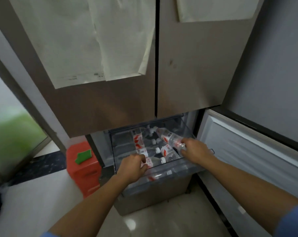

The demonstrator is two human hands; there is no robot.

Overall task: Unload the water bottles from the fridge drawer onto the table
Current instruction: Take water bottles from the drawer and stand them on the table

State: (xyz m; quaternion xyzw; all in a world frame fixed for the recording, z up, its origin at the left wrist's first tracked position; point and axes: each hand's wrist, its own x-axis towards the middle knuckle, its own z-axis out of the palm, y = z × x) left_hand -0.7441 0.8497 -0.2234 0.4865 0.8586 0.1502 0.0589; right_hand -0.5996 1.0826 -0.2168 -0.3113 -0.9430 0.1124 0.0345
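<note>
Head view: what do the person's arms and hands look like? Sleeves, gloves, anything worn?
The left hand and right hand are bare, with no gloves. No ring, watch or band shows, though the picture is soft. Both forearms are uncovered. A blue left sleeve and a blue right sleeve show only at the bottom edge. The fabric is plain, with no markings visible.

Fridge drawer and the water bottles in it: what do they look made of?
Fridge drawer: clear, glossy hard plastic, it seems; the bottles show through its walls. Water bottles: probably thin transparent plastic, with white caps and red-and-white labels, likely paper or film; the blur leaves that open.
</note>
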